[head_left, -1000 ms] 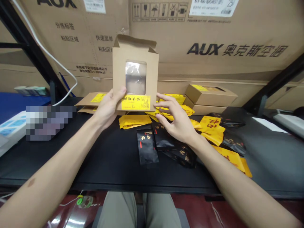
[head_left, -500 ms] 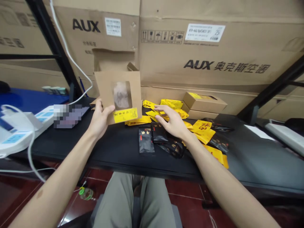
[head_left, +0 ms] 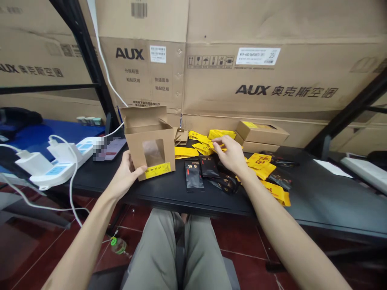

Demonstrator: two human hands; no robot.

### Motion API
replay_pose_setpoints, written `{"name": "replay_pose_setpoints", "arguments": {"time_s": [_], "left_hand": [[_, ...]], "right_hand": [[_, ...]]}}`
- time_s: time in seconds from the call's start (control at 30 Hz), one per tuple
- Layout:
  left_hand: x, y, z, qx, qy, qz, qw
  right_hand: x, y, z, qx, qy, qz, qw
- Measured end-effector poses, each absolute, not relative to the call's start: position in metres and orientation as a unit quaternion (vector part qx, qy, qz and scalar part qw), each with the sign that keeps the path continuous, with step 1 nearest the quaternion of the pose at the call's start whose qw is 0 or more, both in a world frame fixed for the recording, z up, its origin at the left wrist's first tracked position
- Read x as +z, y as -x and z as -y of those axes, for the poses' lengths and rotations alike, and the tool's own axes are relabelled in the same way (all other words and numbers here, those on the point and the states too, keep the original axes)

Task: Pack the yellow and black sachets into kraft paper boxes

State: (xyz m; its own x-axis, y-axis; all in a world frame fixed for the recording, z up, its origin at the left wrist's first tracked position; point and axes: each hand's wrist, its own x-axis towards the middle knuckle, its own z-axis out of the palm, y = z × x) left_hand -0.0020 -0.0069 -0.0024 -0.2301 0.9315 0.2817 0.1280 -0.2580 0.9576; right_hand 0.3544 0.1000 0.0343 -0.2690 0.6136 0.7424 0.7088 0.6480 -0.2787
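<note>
My left hand (head_left: 128, 171) grips the lower left side of an open brown box (head_left: 136, 147), which stands upright with its top flap up and a clear window in front. A yellow label sits below the window. My right hand (head_left: 227, 152) is over the yellow packets (head_left: 201, 145), its thumb and forefinger pinched at a yellow packet (head_left: 217, 141). Black packets (head_left: 194, 177) lie in front of it. More yellow packets (head_left: 260, 164) lie to the right, beneath and beside my right forearm.
Two closed brown boxes (head_left: 261, 133) are stacked at the back. A white power strip (head_left: 51, 174) with plugs and cables is at the left. Large cartons (head_left: 211, 94) stand behind the black table (head_left: 317, 197). White paper (head_left: 331, 168) lies at the right.
The brown box has come down onto the table in my left hand's grip. My right hand's fingers have drawn together over the yellow packets. The view has shifted.
</note>
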Motion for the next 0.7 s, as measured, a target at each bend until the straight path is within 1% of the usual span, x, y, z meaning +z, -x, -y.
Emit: {"name": "replay_pose_setpoints", "arguments": {"time_s": [0.1, 0.23, 0.5, 0.7], "left_hand": [[0.002, -0.002, 0.007, 0.609, -0.517, -0.487, 0.352], [0.007, -0.006, 0.01, 0.609, -0.504, -0.498, 0.356], [0.012, -0.012, 0.013, 0.574, -0.525, -0.513, 0.364], [0.009, -0.01, 0.01, 0.562, -0.544, -0.505, 0.364]], "right_hand": [[0.034, -0.353, -0.094, -0.069, 0.429, 0.797, 0.42], [0.033, -0.352, -0.089, -0.075, 0.448, 0.796, 0.401], [0.033, -0.352, -0.087, -0.059, 0.499, 0.795, 0.34], [0.035, -0.347, -0.084, -0.105, 0.505, 0.799, 0.31]]}}
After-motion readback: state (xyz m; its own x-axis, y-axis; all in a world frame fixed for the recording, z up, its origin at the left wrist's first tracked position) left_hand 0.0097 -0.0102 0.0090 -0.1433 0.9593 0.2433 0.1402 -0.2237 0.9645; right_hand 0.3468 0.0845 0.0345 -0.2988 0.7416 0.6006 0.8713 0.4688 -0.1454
